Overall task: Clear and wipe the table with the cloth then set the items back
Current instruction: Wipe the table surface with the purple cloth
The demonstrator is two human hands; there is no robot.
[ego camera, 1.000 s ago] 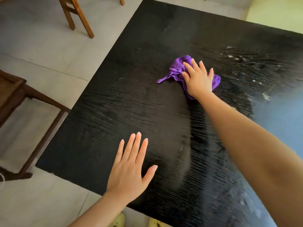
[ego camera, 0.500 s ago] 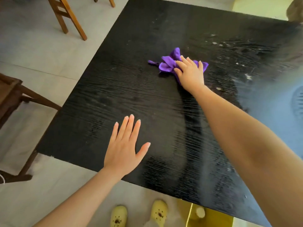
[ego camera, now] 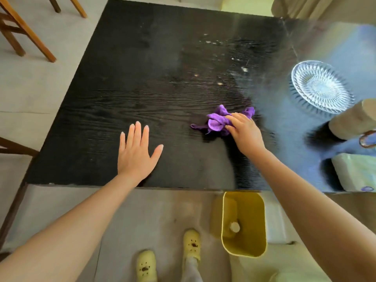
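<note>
A crumpled purple cloth (ego camera: 218, 121) lies on the black wood-grain table (ego camera: 142, 78), a little right of its middle. My right hand (ego camera: 245, 134) presses down on the cloth's right side and covers part of it. My left hand (ego camera: 136, 151) rests flat on the table near the front edge, fingers spread, holding nothing. Pale crumbs and smears (ego camera: 219, 58) dot the table's far right part. At the right end stand a cut-glass plate (ego camera: 321, 86), a beige cylinder lying on its side (ego camera: 354, 119) and a pale green packet (ego camera: 356, 171).
A yellow waste bin (ego camera: 244, 224) stands on the floor just below the table's front edge, beside my yellow shoes (ego camera: 191, 243). Wooden chair legs (ego camera: 24, 31) are at the far left, and another dark wooden chair frame (ego camera: 12, 147) sits at the left edge.
My right hand has dragged the cloth from the far middle toward the front of the table. The view has tipped down, bringing the bin, shoes and right-end items into sight. The left hand stays flat.
</note>
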